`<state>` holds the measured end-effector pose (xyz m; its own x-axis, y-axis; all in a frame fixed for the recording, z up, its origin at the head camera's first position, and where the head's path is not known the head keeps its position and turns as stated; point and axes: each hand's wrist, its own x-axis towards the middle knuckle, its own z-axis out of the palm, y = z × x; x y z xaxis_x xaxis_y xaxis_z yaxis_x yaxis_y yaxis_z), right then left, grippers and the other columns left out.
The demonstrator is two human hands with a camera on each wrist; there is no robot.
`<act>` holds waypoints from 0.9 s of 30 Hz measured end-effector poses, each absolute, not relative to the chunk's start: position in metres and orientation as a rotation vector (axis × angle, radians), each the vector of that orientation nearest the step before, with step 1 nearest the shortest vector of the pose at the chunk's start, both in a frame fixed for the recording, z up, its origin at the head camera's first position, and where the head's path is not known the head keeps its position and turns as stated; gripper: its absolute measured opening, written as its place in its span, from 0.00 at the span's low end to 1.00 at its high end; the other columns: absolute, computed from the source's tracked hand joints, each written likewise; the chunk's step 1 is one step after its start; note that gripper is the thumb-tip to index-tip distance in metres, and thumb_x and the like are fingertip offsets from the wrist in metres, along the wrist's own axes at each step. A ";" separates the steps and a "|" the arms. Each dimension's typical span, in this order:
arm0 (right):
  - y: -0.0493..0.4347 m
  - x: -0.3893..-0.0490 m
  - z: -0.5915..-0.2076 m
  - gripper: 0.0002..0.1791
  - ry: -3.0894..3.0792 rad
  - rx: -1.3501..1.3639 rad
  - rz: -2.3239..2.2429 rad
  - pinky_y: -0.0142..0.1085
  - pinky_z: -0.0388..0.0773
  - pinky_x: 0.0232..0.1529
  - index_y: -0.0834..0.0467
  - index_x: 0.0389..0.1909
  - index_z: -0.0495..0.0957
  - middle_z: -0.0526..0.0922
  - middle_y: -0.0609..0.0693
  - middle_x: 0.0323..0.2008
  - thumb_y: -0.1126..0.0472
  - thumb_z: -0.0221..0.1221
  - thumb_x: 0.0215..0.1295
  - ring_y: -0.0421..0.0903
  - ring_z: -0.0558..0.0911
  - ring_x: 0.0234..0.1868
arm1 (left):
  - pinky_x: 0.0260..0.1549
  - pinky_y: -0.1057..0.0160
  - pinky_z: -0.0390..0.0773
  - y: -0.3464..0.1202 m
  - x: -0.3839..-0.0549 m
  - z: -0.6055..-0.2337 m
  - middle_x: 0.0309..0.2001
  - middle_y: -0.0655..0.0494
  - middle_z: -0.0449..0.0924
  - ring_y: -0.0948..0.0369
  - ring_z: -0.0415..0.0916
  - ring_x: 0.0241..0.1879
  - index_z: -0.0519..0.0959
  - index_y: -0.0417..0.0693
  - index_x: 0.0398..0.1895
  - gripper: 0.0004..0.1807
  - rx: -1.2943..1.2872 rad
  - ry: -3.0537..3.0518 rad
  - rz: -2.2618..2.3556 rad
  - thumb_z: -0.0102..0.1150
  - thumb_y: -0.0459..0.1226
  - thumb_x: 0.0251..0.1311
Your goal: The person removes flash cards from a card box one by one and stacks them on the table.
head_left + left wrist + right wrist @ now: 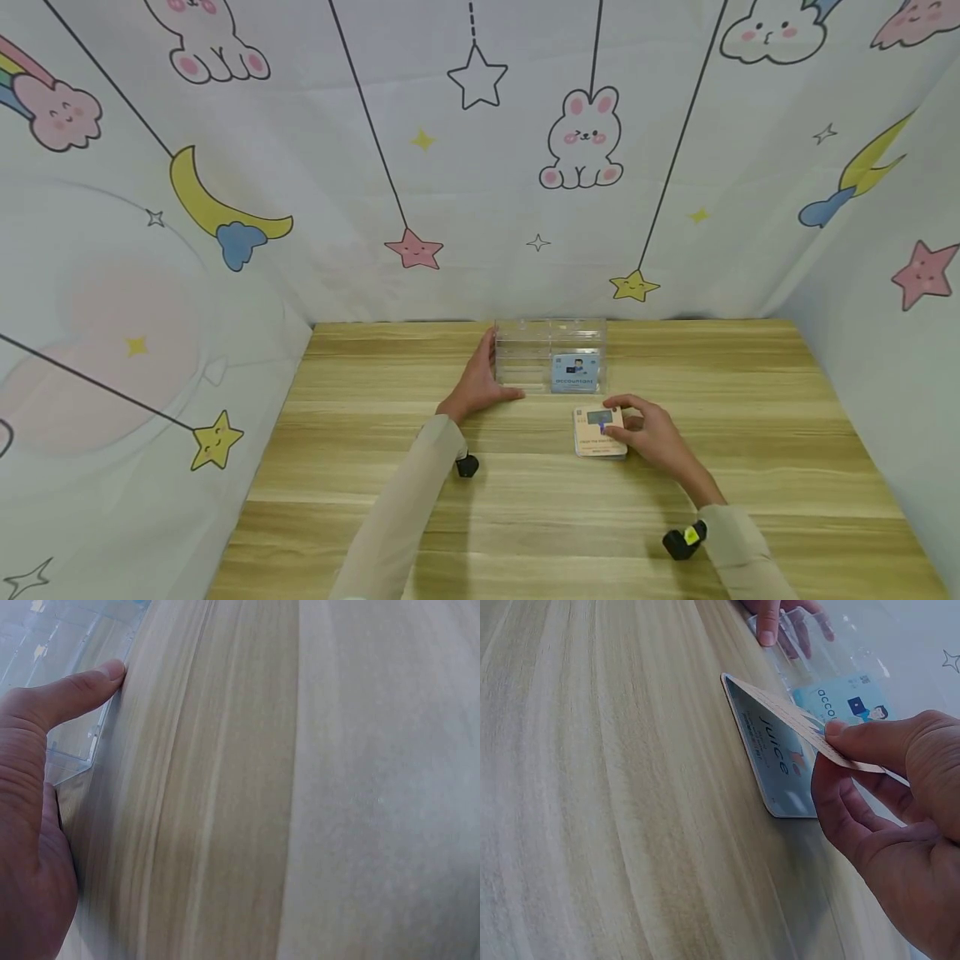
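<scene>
My left hand point(477, 388) holds the left end of a clear plastic box point(522, 360) with several compartments. Its thumb point(86, 688) lies along the front edge while the fingers reach round the side. A blue card point(574, 383) printed "accountant" is in the box's front right compartment. In front of the box, my right hand point(658, 437) pinches a cream card point(588, 444) between thumb and fingers. From the right wrist view, this card slants up at my hand's side, its far edge low against a blue card point(769, 761) reading "juice" on the wooden table.
The wooden table point(525, 517) reaches back to a white cloth point(495, 192) printed with rabbits, stars and moons, which also hangs on both sides. The box stands near the table's back edge. Each wrist wears a small black camera point(467, 465).
</scene>
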<state>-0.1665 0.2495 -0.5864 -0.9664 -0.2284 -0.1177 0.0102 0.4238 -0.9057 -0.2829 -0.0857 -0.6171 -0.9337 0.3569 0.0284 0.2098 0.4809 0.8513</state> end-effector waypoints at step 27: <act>0.242 -0.164 -0.597 0.22 2.872 -0.417 -1.135 0.35 0.67 0.32 0.64 0.54 0.82 0.76 0.56 0.45 0.63 0.74 0.61 0.45 0.70 0.33 | 0.75 0.62 0.58 -0.085 -0.283 -0.618 0.82 0.46 0.48 0.55 0.51 0.79 0.37 0.50 0.85 0.76 0.504 2.573 1.455 0.88 0.43 0.43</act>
<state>-0.1636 0.2425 -0.5971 -0.9639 -0.2558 0.0744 -0.2375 0.6987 -0.6748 -0.2826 -0.0854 -0.6175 -0.9335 0.3564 0.0401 0.2180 0.4751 0.8525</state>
